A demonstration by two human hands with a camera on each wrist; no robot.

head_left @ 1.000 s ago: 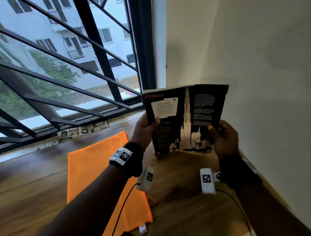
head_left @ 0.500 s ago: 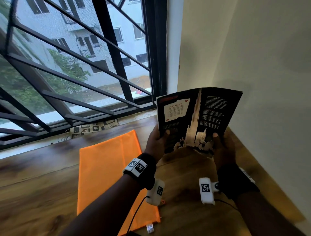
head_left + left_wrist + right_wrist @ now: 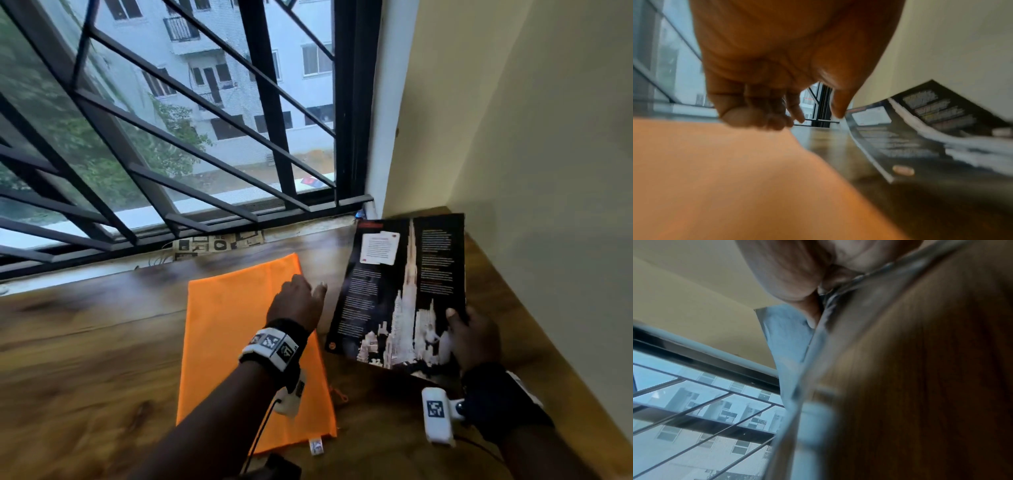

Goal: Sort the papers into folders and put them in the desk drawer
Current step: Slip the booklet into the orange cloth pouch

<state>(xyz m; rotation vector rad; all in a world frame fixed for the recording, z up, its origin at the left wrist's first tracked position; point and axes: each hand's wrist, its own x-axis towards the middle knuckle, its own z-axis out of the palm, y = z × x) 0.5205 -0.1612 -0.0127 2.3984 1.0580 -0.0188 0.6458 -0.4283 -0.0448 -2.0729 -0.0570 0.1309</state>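
Observation:
An orange folder lies flat on the wooden desk. My left hand hovers over its upper right edge with the fingers loosely curled and nothing in them. In the left wrist view those fingertips hang just above the folder. A dark printed paper with a white tower picture lies tilted to the right of the folder. My right hand pinches its lower right corner, thumb on top. The right wrist view shows the thumb on the paper's pale underside.
A window with black bars runs along the desk's far side, and a cream wall closes the right side. A patterned strip lies on the sill. A white tag hangs at the folder's near corner.
My left hand has let go of the dark paper and moved left over the orange folder. The paper has come down from upright to nearly flat, held by my right hand alone.

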